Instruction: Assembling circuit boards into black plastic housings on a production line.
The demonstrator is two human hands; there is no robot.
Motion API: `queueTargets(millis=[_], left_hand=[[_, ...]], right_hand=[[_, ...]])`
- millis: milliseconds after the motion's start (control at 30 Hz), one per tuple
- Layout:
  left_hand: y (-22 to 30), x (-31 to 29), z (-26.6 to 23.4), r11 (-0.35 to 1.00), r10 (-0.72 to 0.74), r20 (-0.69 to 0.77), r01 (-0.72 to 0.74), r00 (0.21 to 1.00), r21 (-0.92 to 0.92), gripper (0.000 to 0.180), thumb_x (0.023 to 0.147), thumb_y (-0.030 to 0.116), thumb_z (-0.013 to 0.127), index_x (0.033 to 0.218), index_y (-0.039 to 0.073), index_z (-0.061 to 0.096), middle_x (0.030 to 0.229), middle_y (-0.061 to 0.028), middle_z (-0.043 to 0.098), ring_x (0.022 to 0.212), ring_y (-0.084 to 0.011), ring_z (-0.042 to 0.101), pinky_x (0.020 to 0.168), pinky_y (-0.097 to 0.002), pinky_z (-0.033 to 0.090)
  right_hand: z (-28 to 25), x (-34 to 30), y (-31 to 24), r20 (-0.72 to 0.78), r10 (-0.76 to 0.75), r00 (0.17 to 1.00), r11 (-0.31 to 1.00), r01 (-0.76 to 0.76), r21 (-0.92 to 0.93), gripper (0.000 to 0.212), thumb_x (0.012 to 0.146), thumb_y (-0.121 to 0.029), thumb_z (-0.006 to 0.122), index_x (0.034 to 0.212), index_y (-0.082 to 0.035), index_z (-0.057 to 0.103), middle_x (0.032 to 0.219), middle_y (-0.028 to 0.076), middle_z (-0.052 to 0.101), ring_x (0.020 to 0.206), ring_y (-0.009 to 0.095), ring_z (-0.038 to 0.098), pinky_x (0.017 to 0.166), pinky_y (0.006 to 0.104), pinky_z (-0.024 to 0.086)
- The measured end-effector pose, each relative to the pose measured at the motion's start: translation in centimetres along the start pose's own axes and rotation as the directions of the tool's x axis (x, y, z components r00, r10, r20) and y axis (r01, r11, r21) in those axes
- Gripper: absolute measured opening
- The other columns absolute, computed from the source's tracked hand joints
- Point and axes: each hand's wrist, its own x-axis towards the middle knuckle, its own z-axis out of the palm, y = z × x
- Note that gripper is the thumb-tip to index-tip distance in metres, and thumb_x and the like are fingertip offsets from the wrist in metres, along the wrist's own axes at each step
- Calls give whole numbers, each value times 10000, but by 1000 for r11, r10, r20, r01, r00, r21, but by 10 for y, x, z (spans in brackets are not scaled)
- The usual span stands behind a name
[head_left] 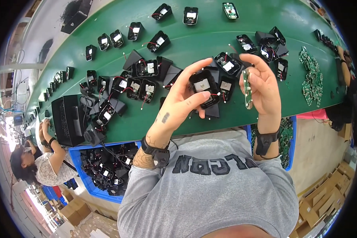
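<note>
My left hand (182,101) grips a black plastic housing (201,84), its thumb laid over the opening. Inside the housing shows a pale metal square, and a short red wire with a white plug sticks out near the thumb. To the right, my right hand (261,85) pinches a narrow green circuit board (247,89) between thumb and fingers, held edge-on and apart from the housing. Just beyond and between the hands, more black housings (226,88) lie on the green table (186,39).
Many similar housings (146,68) are spread at left and along the far side. A pile of green boards (311,77) lies right. Blue bins (103,194) stand below the table edge. A black box (65,121) sits left, near a co-worker (53,164).
</note>
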Motion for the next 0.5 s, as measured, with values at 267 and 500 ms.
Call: queueTargets(millis=[267,500], left_hand=[[7,-4,9,996,25,49,-29,998,82,593,848,-42,536,1405,115,409,1155,-50,534,871,-90,573,513,-203,508],[10,-5,10,997,18,62,-22,998,75,588,854,-41,518,1408,123,407,1184,-62,522,901,-98,581,519,-203,510]], right_hand=[[26,4,-1,-16,-72,997,931,62,-359,107,813,-37,707,888,-21,631,851,40,663,762,84,630,621,205,491],[33,6,6,-5,-20,1000,871,15,-491,143,810,-73,739,901,-23,641,828,18,660,741,72,632,590,191,479]])
